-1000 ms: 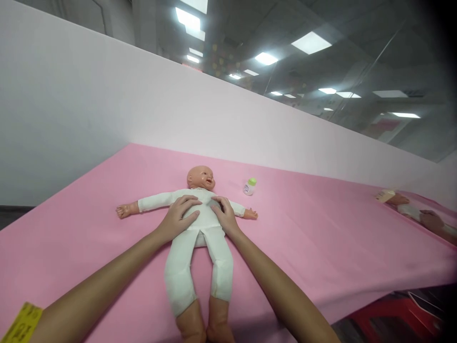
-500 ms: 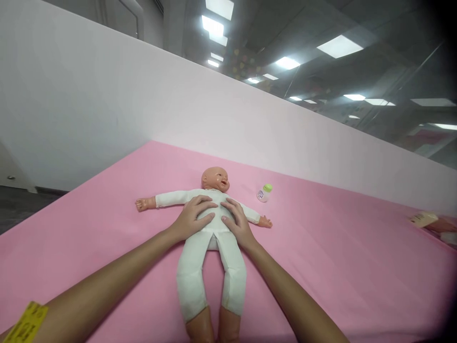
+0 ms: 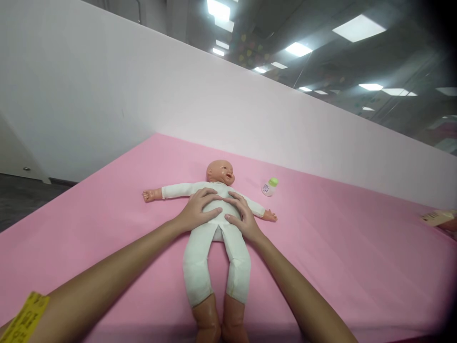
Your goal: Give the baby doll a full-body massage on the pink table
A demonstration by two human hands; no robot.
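Baby doll (image 3: pixel 214 238) supine on pink mat (image 3: pixel 321 257), long axis head-away, feet toward wearer, left hand (image 3: pixel 198 214) and right hand (image 3: pixel 243 216) open, flat on its belly, small bottle (image 3: pixel 269 186) right of its head.

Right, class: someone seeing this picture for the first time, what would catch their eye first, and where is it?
A baby doll in a white suit lies on its back, arms spread, in the middle of the pink surface. The left hand and the right hand rest flat on its belly. A small bottle with a green cap lies to the right of the doll's head.
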